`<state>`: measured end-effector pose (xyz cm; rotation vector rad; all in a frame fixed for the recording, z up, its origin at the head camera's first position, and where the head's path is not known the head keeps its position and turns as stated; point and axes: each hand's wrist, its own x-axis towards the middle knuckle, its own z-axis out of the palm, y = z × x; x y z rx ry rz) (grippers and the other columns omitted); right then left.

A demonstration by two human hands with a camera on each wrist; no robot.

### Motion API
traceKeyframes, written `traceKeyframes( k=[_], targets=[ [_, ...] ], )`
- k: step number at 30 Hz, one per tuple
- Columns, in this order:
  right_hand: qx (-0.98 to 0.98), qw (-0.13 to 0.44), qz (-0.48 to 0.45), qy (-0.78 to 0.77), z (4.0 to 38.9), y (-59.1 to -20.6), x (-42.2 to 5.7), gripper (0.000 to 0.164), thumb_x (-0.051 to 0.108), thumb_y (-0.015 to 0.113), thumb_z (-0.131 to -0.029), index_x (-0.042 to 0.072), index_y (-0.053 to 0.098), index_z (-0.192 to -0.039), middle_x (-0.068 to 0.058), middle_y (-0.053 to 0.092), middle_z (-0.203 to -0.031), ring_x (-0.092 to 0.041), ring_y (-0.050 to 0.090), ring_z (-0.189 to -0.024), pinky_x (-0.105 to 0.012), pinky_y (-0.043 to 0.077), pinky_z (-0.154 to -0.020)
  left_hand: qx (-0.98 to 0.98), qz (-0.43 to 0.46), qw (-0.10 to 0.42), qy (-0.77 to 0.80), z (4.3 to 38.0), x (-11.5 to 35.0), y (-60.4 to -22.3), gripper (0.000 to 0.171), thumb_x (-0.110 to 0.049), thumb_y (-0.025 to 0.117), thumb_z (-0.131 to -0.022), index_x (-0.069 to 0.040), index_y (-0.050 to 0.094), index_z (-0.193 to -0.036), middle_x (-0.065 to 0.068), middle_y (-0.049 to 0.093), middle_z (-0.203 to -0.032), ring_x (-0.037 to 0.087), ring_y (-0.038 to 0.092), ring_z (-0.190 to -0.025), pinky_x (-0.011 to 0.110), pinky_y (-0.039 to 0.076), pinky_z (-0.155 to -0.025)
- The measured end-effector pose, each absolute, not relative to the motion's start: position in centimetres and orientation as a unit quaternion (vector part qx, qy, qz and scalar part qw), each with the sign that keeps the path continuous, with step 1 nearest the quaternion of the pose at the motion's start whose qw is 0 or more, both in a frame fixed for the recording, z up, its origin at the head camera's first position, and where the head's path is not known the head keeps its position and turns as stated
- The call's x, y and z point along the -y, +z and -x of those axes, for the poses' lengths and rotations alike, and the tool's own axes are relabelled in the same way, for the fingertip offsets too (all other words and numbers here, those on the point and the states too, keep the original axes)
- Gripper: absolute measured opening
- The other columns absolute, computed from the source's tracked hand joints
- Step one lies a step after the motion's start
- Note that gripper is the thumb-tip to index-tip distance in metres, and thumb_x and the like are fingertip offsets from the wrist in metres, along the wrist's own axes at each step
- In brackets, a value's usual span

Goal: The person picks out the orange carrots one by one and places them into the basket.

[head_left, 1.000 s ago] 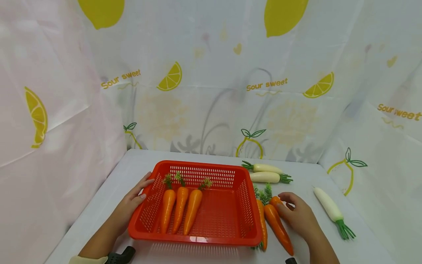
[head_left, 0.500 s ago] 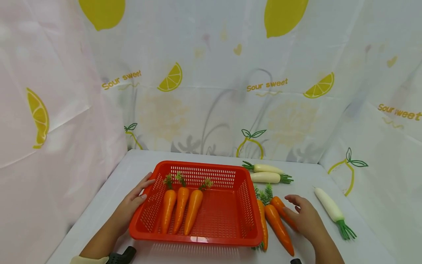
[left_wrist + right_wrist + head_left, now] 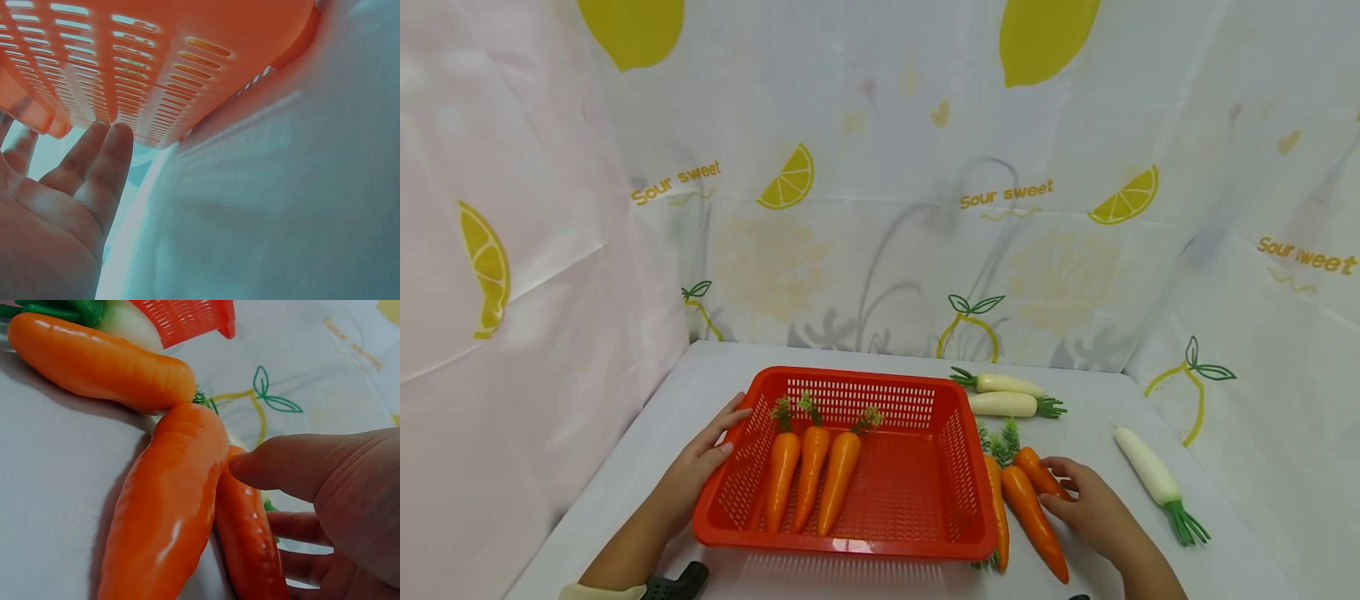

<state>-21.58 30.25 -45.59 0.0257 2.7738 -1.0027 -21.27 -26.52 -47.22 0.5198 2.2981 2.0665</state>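
Note:
A red plastic basket [image 3: 895, 546] stands tilted, its right side over part of an orange carrot [image 3: 996, 508]. My left hand [image 3: 696, 462] rests against the basket's left side; in the left wrist view, nearly straight fingers [image 3: 112, 162] reach its slotted wall. Inside lie three carrots [image 3: 808, 475] with leafy tops. Right of the basket, my right hand [image 3: 1097, 508] has its thumb and fingers on either side of another carrot [image 3: 1036, 471], lightly pinching it. The right wrist view shows the thumb [image 3: 269, 462] on this carrot [image 3: 247, 537], the other fingertips partly hidden behind it. A larger carrot [image 3: 1033, 525] lies alongside.
Two white radishes [image 3: 1007, 404] lie behind the carrots on the white table [image 3: 722, 367]. A third radish [image 3: 1150, 467] is at the right. Printed cloth [image 3: 880, 250] hangs around the table's back and sides.
My right hand drew back to the right from the carrot, then came in again lower along it with thumb and fingers around it. The left hand and basket stay in place.

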Motion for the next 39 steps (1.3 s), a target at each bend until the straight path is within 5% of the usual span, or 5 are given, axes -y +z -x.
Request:
traceKeyframes(
  k=[4, 11, 18, 34, 39],
  targets=[
    [-0.937, 0.092, -0.007, -0.337, 21.6, -45.9, -30.1, 0.059, 0.027, 0.078, -0.094, 0.007, 0.057, -0.144, -0.023, 0.06, -0.142, -0.048, 0.058, -0.128, -0.066, 0.05, -0.103, -0.734, -0.166, 0.003, 0.658, 21.2, 26.5, -47.1, 0.05, -0.021, 0.041, -0.112, -0.006, 0.039, -0.16, 0.005, 0.005, -0.178, 0.021, 0.016, -0.16, 0.023, 0.054, -0.097],
    [-0.94, 0.087, -0.013, -0.331, 21.6, -46.2, -29.8, 0.056, 0.021, 0.075, -0.096, 0.01, 0.056, -0.147, -0.023, 0.059, -0.145, -0.047, 0.059, -0.128, -0.065, 0.051, -0.102, -0.732, -0.174, 0.004, 0.659, 21.3, 26.6, -47.1, 0.05, -0.021, 0.041, -0.113, -0.005, 0.037, -0.16, 0.005, 0.004, -0.178, -0.002, 0.025, -0.151, 0.023, 0.055, -0.097],
    [-0.945, 0.073, -0.012, -0.319, 21.8, -46.7, -29.8, 0.057, 0.017, 0.073, -0.097, 0.014, 0.053, -0.15, -0.024, 0.059, -0.146, -0.047, 0.058, -0.13, -0.066, 0.05, -0.103, -0.746, -0.16, 0.003, 0.647, 21.4, 26.6, -47.2, 0.05, -0.023, 0.042, -0.112, -0.006, 0.038, -0.16, 0.005, 0.005, -0.178, 0.036, 0.003, -0.163, 0.019, 0.051, -0.099],
    [-0.953, 0.074, -0.02, -0.294, 21.9, -46.7, -29.6, 0.055, 0.012, 0.07, -0.097, 0.017, 0.053, -0.149, -0.023, 0.062, -0.143, -0.036, 0.065, -0.119, -0.056, 0.058, -0.093, -0.74, -0.163, 0.006, 0.653, 21.6, 26.9, -47.8, 0.051, -0.022, 0.041, -0.113, -0.006, 0.037, -0.161, 0.0, 0.006, -0.178, -0.001, 0.019, -0.153, 0.021, 0.053, -0.099],
    [-0.952, 0.073, -0.022, -0.298, 21.8, -46.6, -29.5, 0.056, 0.012, 0.071, -0.096, 0.016, 0.053, -0.149, -0.023, 0.063, -0.14, -0.033, 0.066, -0.115, -0.054, 0.06, -0.091, -0.742, -0.162, 0.004, 0.65, 21.6, 27.0, -47.8, 0.051, -0.022, 0.041, -0.112, -0.006, 0.037, -0.161, 0.0, 0.007, -0.178, 0.006, 0.015, -0.158, 0.02, 0.051, -0.1]
  ],
)
